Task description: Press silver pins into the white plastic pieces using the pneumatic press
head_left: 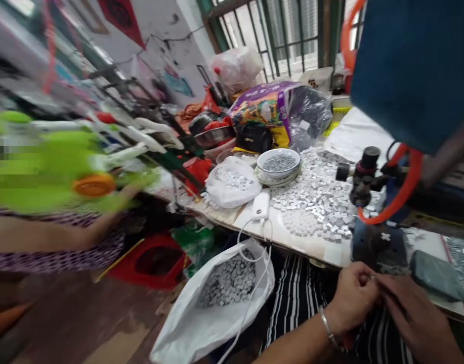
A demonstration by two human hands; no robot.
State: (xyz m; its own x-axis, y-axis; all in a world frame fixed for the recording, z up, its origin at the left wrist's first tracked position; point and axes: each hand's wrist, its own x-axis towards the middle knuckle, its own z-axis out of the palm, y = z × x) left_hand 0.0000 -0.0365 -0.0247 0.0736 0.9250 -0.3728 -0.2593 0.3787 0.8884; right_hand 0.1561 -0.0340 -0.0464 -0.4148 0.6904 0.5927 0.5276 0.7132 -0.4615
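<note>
At the lower right, my left hand (355, 296), with a silver bracelet on its wrist, is curled with fingertips pinched together. What it holds, if anything, is too small to name. My right hand (416, 308) meets it at the fingertips, its fingers pressed together; anything between them is hidden. Both hands are just in front of the dark base (378, 245) of a machine at the table edge. Behind them lies a wide spread of small pale square pieces (319, 197). A dark grey-green block (436, 275) lies to the right of the hands.
A white sack (194, 323) of small grey pieces stands open below the table edge. A bowl (279, 163), a plastic bag (234, 183) and a white device (261, 206) with a cable sit on the table. An orange hose (410, 192) loops at right. Another person's arm (65, 232) is at left.
</note>
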